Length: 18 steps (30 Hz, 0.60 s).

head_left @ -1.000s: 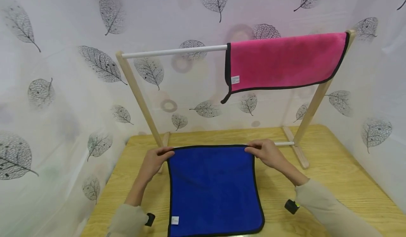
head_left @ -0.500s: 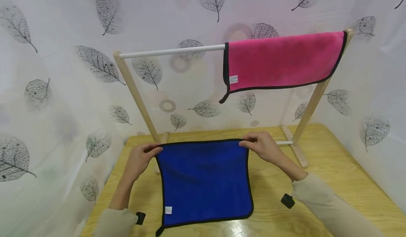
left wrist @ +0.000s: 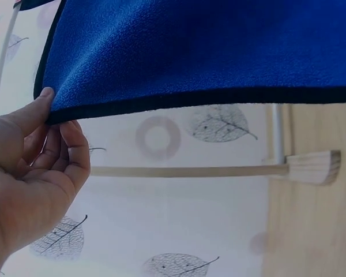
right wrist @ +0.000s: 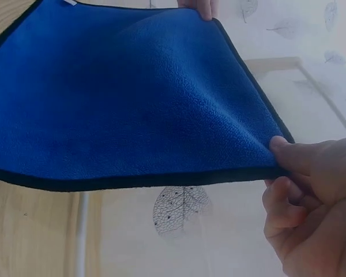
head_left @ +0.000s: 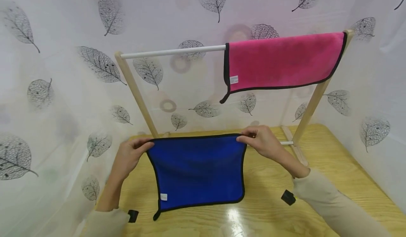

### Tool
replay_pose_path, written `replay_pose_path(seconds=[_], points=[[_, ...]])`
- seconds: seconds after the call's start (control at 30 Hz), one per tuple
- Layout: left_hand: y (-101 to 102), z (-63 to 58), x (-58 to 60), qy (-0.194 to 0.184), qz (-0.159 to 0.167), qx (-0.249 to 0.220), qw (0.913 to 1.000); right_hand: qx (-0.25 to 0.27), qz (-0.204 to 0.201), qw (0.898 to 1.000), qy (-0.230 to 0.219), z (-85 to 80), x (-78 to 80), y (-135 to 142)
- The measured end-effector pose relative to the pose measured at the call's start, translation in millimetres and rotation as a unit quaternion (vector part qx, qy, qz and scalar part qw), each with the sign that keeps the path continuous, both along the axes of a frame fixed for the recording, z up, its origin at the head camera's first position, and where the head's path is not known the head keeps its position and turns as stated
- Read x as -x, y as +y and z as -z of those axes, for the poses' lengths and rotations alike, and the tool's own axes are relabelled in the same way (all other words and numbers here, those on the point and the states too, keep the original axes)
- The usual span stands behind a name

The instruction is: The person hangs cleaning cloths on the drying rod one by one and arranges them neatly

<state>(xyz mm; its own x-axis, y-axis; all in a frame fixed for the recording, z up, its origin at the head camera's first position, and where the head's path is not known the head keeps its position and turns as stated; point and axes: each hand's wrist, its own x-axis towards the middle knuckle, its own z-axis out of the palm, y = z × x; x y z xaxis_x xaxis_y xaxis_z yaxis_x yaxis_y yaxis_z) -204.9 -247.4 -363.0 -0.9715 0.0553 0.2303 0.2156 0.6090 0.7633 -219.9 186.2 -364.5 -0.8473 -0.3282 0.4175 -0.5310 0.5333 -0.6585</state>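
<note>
A blue towel (head_left: 200,173) with black edging and a small white label hangs spread between my two hands over the table. My left hand (head_left: 131,156) pinches its upper left corner between thumb and fingers; the left wrist view shows the thumb on top of the blue cloth (left wrist: 179,52). At the upper right corner, my right hand (head_left: 261,142) pinches the edging the same way, as the blue cloth (right wrist: 132,104) in the right wrist view confirms. A short black loop dangles from the towel's lower left corner. Behind it stands a wooden rack with a white top rod (head_left: 174,52).
A pink towel (head_left: 285,62) with black edging is draped over the right half of the rod. The rack's wooden posts (head_left: 136,94) stand on feet at the back of the wooden table (head_left: 333,187). A leaf-patterned curtain (head_left: 63,131) encloses the back and sides.
Both hands have risen, lifting the blue towel, and the left hand has also moved left. The towel's lower edge is higher above the table. The pink towel has stayed in place.
</note>
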Motion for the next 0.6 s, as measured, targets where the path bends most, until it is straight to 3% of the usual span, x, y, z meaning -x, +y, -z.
replay_pose_path(seconds=[0.23,0.6], points=[[-5,-12.3,-0.9,0.011,-0.003,-0.027,0.9996,0.004,-0.015,1.000,0.014,-17.9,2.1,-3],[-11,-35.3,3.4,0.045,-0.007,-0.010,0.9989,-0.006,0.001,0.999,0.037,-51.4,8.2,-9]])
